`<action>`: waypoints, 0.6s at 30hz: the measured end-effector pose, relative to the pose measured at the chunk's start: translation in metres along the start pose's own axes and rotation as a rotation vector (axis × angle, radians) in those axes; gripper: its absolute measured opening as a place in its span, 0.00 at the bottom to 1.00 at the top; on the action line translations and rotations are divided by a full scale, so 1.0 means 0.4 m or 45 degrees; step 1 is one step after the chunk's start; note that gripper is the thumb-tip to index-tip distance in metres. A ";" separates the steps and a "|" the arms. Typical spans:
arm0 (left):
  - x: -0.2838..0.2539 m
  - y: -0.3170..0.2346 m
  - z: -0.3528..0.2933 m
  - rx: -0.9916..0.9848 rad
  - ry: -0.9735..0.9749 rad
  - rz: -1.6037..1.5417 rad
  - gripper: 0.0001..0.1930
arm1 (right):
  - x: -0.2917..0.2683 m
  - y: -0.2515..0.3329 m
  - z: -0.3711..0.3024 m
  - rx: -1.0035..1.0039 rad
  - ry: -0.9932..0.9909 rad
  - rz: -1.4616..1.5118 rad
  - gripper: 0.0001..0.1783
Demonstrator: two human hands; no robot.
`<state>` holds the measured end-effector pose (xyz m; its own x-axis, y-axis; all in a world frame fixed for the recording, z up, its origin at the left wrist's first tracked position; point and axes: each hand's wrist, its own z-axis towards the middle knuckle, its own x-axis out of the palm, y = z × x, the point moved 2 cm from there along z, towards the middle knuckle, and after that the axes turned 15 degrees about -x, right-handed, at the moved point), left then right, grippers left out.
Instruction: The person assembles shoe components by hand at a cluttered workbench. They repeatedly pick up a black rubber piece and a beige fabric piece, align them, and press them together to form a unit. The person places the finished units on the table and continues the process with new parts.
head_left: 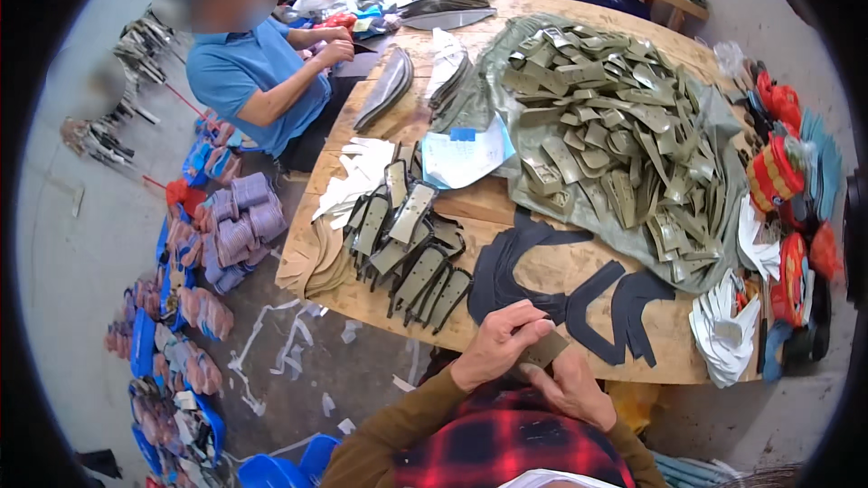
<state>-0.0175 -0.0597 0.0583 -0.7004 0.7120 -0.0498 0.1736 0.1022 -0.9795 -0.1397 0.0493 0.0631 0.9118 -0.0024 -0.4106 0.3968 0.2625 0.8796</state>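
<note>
Close to my body, at the table's front edge, both hands grip an olive-green curved piece (544,350). My left hand (495,341) is closed on its upper left side, thumb and fingers pinching. My right hand (576,387) wraps the lower right side; some of its fingers are hidden. Just beyond lie black curved fabric strips (592,307), flat on the wooden table. To their left, several olive pieces with black edging (411,217) sit in a stack. A large heap of bare olive pieces (624,117) rests on a greenish plastic sheet (533,194).
Tan curved pieces (316,260) and white pieces (362,172) lie at the table's left, near a paper sheet (466,155). White strips (726,330) and red bundles (785,280) line the right edge. A co-worker in a blue shirt (258,77) sits far left, beside bundles (240,221) on the floor.
</note>
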 end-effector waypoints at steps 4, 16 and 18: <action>-0.007 0.012 0.017 -0.129 0.101 -0.004 0.09 | 0.003 0.004 0.018 -0.035 -0.052 0.080 0.14; -0.023 0.063 0.001 -0.230 0.303 0.142 0.10 | -0.046 -0.005 0.017 0.092 0.008 -0.167 0.13; -0.020 0.055 0.002 -0.241 0.297 0.171 0.11 | -0.046 -0.001 0.024 0.075 0.044 -0.212 0.14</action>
<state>-0.0086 -0.0635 0.0370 -0.4888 0.8656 -0.1087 0.3944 0.1081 -0.9126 -0.1554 0.0399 0.0727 0.8292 -0.0080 -0.5590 0.5486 0.2043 0.8108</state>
